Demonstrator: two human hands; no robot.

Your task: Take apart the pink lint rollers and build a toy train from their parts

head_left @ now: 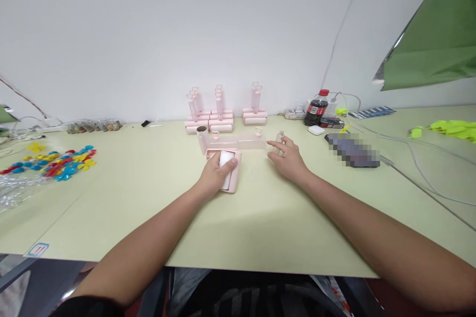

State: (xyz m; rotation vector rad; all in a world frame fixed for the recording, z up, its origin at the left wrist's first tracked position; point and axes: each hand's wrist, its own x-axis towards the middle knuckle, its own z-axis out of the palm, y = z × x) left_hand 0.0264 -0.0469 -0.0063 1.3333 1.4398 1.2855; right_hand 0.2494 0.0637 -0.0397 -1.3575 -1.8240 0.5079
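My left hand is closed around a pink lint roller head with a white sticky roll, its thumb lying across the roll. To the right, my right hand has its thumb and fingers about a small clear handle-like piece, which is tilted; the index finger points left. Just beyond my hands lie pale pink translucent handle pieces, one topped by a heart-shaped loop. A separate roll with a brown cardboard core stands upright beside them.
Several pink lint rollers stand along the wall. A cola bottle, a white case, a phone-like blurred object and cables are at right. Coloured plastic pieces and clear bags lie at left.
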